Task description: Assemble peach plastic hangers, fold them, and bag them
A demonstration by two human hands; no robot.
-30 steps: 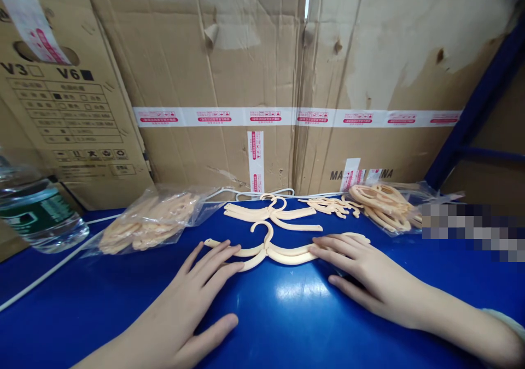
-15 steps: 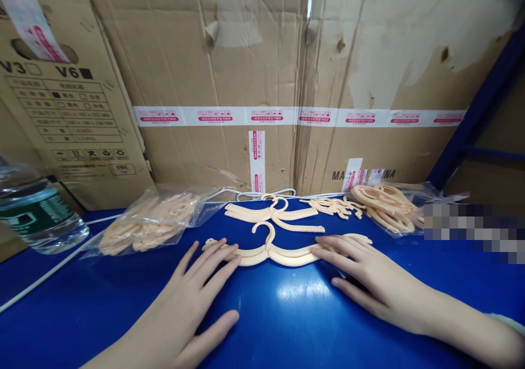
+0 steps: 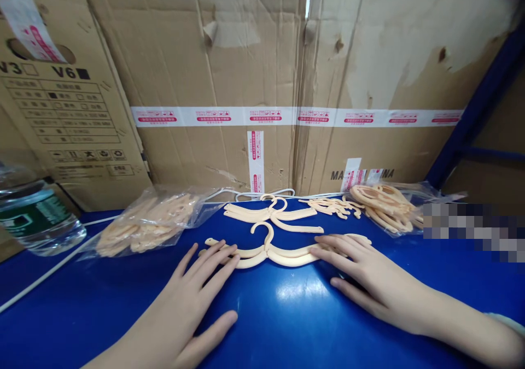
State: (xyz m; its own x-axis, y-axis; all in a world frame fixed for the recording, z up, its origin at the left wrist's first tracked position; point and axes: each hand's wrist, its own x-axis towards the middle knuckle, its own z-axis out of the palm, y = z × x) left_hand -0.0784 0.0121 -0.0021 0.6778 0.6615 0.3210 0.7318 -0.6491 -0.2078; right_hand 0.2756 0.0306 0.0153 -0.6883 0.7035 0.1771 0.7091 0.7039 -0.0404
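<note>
A stack of small peach plastic hangers [image 3: 273,251] lies on the blue table [image 3: 287,320] in front of me. My left hand [image 3: 192,298] rests flat, fingers spread, its fingertips touching the hangers' left arm. My right hand [image 3: 361,273] lies flat too, fingers stretched over the hangers' right arm. Neither hand grips anything. A second pile of the same hangers [image 3: 274,216] sits just behind.
A clear bag of peach hangers [image 3: 147,224] lies at left, another bag [image 3: 389,205] at right with loose small pieces [image 3: 332,206] beside it. A water bottle [image 3: 35,216] lies far left. Cardboard boxes [image 3: 254,85] wall the back. A white cable [image 3: 49,270] crosses the left side.
Almost nothing: my left fingertips nudged the near hangers' left arm slightly; both hands stay flat on the table.
</note>
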